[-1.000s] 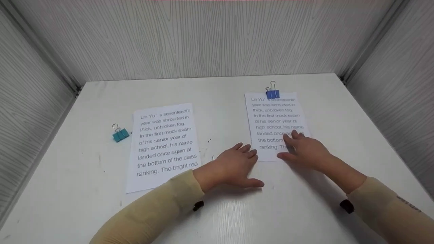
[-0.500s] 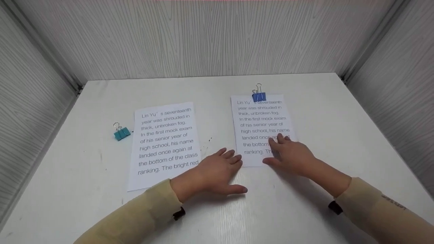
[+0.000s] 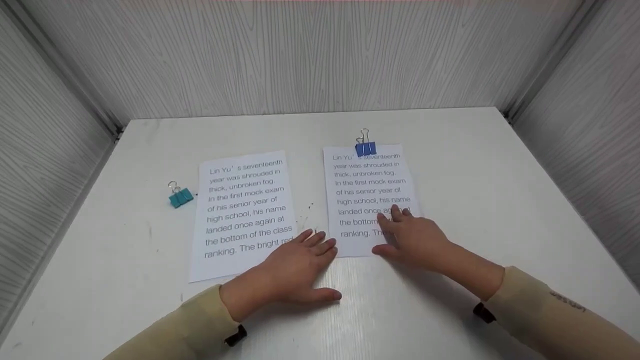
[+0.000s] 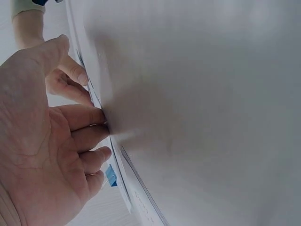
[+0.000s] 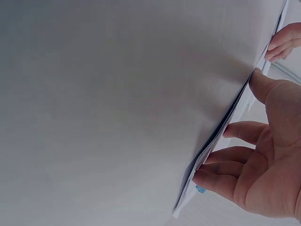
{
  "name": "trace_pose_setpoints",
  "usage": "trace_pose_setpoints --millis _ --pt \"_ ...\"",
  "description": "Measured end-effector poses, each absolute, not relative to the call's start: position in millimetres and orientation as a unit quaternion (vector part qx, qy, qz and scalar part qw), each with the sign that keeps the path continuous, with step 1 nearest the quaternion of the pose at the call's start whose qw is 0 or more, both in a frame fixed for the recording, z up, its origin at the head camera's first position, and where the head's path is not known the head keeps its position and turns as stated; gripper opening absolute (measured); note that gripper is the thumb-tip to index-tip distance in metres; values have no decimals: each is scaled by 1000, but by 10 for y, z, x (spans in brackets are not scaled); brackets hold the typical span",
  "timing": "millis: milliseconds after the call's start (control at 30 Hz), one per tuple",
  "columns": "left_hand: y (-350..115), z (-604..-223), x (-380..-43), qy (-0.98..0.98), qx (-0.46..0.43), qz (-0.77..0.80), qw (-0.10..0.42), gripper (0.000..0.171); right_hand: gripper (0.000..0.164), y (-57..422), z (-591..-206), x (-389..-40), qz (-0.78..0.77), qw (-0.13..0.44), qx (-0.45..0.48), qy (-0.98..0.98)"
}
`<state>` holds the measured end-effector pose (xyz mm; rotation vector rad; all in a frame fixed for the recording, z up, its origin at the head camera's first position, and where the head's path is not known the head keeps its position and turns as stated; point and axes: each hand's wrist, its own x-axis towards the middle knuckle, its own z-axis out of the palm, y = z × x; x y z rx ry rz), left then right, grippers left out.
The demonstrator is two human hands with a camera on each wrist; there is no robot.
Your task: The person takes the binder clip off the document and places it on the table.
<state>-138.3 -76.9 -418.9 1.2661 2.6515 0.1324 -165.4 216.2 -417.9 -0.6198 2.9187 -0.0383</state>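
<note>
On the table's right half lies a stack of printed paper (image 3: 367, 192), a blue binder clip (image 3: 366, 148) fastened on its top edge with its wire handles up. My right hand (image 3: 417, 240) rests on the lower right of that stack, fingertips touching the print, thumb near the bottom edge. The left hand (image 3: 285, 272) lies palm down with fingers extended, its fingertips beside the stack's lower left corner. It partly covers the lower right corner of a second printed paper stack (image 3: 240, 210). In the right wrist view, the fingertips (image 5: 200, 175) press on the paper's surface.
A teal binder clip (image 3: 180, 197) lies on the white table (image 3: 125, 240) left of the second stack. Small dark marks dot the tabletop between the stacks. Wood-grain panels (image 3: 310, 55) rise behind the table and on both sides.
The clipped stack has slid left and slightly nearer under my right hand, coming closer to the other stack. My left hand has moved left and nearer too. The teal clip stays put.
</note>
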Motion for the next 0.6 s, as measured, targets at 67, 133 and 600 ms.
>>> trace_pose_setpoints --millis 67,133,600 --pt "-814 -4191 -1356 897 427 50 98 91 77 2125 -4180 -1644 -9 76 -213 974" --pt "-851 -4190 -1329 898 426 52 97 91 76 2093 -4183 -1635 -8 72 -218 973" --pt "-1007 -4181 -1206 899 424 58 90 83 77 1917 -4201 -1551 -15 79 -225 971"
